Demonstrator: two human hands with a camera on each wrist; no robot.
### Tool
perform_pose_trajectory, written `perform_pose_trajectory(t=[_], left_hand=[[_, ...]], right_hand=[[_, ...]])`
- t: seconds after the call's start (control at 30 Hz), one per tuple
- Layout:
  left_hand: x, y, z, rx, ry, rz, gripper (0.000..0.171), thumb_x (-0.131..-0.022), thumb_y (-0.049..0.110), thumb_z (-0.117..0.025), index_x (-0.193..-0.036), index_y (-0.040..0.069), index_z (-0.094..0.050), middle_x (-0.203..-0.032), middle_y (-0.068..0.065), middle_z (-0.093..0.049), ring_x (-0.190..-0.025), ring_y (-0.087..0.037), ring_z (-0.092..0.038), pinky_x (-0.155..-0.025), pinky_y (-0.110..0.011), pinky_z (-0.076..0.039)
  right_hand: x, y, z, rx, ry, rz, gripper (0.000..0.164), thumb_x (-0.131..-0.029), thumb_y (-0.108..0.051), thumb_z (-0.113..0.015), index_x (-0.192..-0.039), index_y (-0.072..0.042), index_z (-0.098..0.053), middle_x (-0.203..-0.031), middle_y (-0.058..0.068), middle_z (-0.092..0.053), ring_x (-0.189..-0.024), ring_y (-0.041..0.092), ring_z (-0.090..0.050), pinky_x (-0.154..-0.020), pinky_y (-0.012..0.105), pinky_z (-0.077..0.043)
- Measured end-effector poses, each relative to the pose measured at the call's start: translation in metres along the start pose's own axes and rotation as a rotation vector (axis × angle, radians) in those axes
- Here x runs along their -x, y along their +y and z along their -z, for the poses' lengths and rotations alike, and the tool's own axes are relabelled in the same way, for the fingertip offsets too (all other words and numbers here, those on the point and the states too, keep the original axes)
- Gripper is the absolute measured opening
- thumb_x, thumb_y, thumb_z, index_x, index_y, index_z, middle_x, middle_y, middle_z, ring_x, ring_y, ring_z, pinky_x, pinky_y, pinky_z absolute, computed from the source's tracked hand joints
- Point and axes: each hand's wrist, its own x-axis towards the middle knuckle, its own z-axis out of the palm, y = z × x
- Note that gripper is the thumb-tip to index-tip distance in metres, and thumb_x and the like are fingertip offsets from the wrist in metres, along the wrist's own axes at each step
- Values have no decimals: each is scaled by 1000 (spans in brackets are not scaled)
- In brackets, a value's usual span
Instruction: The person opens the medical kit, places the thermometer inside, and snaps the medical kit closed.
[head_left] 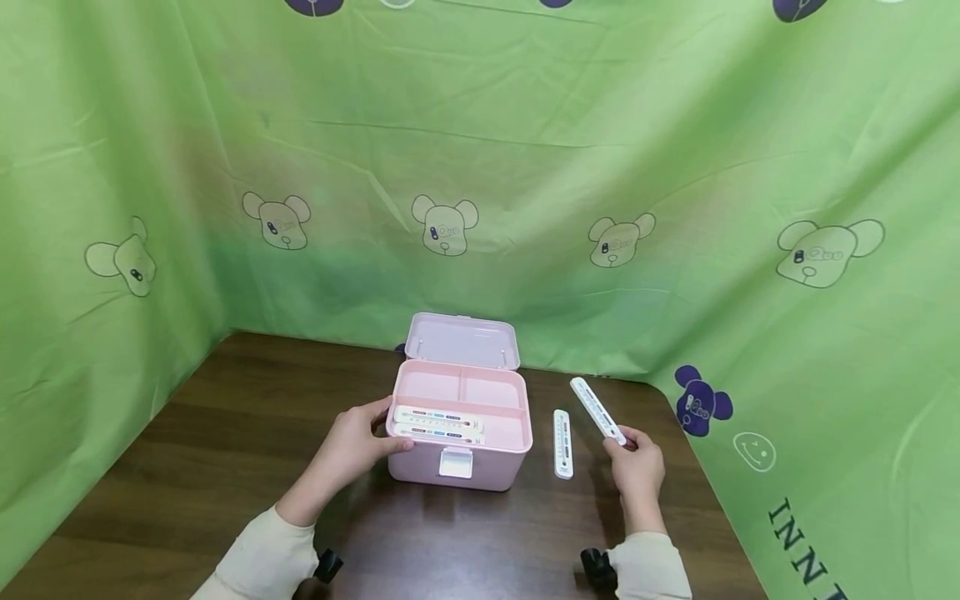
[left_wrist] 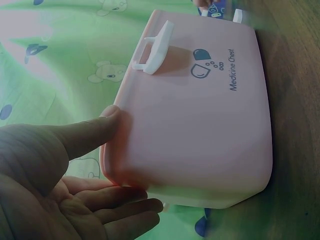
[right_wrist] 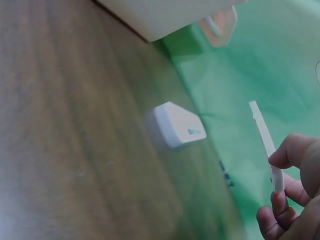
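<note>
A pink medicine chest (head_left: 483,468) stands on the table with its lid (head_left: 462,342) swung back. My left hand (head_left: 351,443) holds its near left corner, thumb on the front wall and fingers along the side; the left wrist view shows the thumb (left_wrist: 92,134) at the rim. Two white thermometers (head_left: 438,418) lie side by side in the front compartment. To the right of the chest, my right hand (head_left: 637,471) pinches the near end of another thermometer (head_left: 595,407), tilted away to the left. Between chest and right hand, one more thermometer (head_left: 563,444) lies on the table.
Two compartments (head_left: 427,382) at the back of the chest are divided by a thin wall. A white latch (head_left: 455,462) hangs on its front. The brown wooden table (head_left: 247,400) is bordered by a green curtain (head_left: 525,200) with bear prints.
</note>
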Motion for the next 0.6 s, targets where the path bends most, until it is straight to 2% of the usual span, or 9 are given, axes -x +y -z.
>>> perform_pose_trajectory(t=[0.2, 0.27, 0.5, 0.6], left_hand=[[0, 1, 0, 10, -1, 3, 74, -77, 21, -92, -142, 6, -61, -124, -8, -73, -116, -25, -68, -89, -41, -58], [0, 2, 0, 13, 2, 3, 73, -77, 21, -91, -142, 6, -61, -123, -7, -73, -116, -24, -68, -89, -41, -58], [1, 3, 0, 14, -5, 2, 72, -77, 21, -91, -142, 7, -62, -121, -7, -74, -115, -24, -69, -88, -40, -58], [1, 3, 0, 14, -7, 3, 72, -78, 20, -91, -142, 6, -61, -122, -7, -74, -116, -25, -68, -88, -40, -58]], right_hand=[[-5, -16, 6, -10, -15, 69, 37, -86, -9, -71, -122, 2, -69, -109, 22, -60, -97, 29, -54, -81, 37, -39], [-8, -20, 8, -11, -19, 95, 37, -86, -9, -71, -122, 2, -69, -108, 20, -58, -97, 29, -52, -82, 38, -38], [-14, -26, 14, -20, -36, 133, 36, -87, -8, -72, -123, -1, -70, -105, 14, -58, -96, 22, -52, -73, 19, -38], [-16, -32, 18, -23, -51, 161, 36, -88, -9, -72, -124, -1, -70, -105, 14, -58, -96, 21, -52, -72, 16, -38]])
